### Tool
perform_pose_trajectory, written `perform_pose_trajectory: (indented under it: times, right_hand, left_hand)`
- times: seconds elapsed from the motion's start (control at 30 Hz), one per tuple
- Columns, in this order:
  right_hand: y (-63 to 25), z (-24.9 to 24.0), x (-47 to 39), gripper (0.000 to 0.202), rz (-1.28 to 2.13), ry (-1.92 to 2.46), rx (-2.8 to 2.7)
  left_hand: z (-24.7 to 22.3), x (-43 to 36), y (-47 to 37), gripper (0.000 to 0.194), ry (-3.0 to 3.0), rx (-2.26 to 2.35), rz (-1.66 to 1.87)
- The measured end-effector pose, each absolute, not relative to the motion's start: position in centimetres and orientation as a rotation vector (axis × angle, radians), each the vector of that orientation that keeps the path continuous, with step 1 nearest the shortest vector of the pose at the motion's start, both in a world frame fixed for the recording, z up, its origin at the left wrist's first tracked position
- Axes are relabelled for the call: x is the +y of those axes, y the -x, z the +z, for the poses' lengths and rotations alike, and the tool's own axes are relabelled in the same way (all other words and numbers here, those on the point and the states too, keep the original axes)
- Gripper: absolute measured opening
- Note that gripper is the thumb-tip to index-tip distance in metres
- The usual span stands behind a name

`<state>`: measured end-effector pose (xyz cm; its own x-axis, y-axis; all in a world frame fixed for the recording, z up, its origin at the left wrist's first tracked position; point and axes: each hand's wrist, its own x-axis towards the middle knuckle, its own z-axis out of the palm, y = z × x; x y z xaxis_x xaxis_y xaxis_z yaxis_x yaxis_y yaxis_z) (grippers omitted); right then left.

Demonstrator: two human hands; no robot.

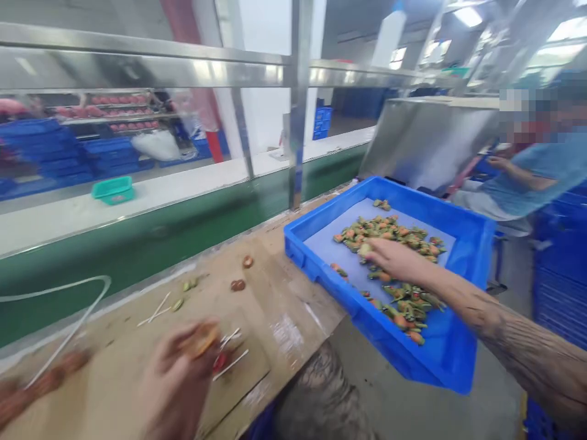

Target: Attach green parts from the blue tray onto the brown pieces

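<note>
So your bench (268,305) takes up most of the near side, with a long white ledge (183,190) behind it. Your blue tray (337,294) sits to the right, its near edge sticking out past the bench. Beyond it on the right there's a person (527,177) in a light blue top.

Inside the tray you've got loose heaps of green-and-orange pieces (385,229) on a pale liner, some in the middle, more towards the near side. Your right hand (397,260) is reaching in over them, thumb and fingers pinching a pale green bit (365,249).

Your left hand (177,373) is over the bench, fingers curled round an orange-brown piece (202,340); it's pretty blurry, so I'd only say that looks like a small hollow shell. A green basket (114,190) is up on the ledge.

Smallest stuff on your bench: white sticks (230,365) and a red bit (221,362) just beside your left hand, two brown bits (238,285) further back, and little green bits (177,304) by another pair of crossed sticks.
</note>
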<state>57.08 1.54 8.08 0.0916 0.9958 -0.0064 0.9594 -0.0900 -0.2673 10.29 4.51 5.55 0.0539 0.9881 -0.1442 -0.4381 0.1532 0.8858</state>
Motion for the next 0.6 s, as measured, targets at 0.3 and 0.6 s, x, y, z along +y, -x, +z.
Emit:
perform_pose_trajectory:
  times: [0.3,0.6]
  right_hand:
    - [-37.6,10.7,-7.3,0.041,0.868,1.331,-1.555]
    - [-30.6,9.4,-8.6,0.037,1.143,1.204,-1.373]
  left_hand:
    - [4.5,1.7,-15.5,0.052,-0.935,0.403,1.057]
    - [5.1,-0.6,-11.5,0.049,-0.995,0.246,1.006]
